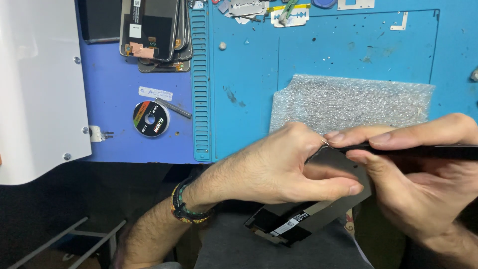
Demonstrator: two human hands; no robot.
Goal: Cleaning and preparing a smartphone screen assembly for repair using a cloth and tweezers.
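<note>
both hands, left hand (279, 167) and right hand (418, 169), are gripping a thin, probably fragile phone screen (318, 214) by its edges.

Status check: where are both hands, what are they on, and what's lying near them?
Left hand and right hand both gripping a flat dark phone panel, edge-on above the lap. Bubble wrap on blue mat just behind. Nothing between hands.

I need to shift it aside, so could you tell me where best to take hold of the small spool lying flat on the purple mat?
Take the spool by its round outer rim, pinching across it from above. It lies flat on the purple mat, so only the edge gives purchase. Come from its near-left side, probably: a thin metal rod lies close at its upper right.
</note>
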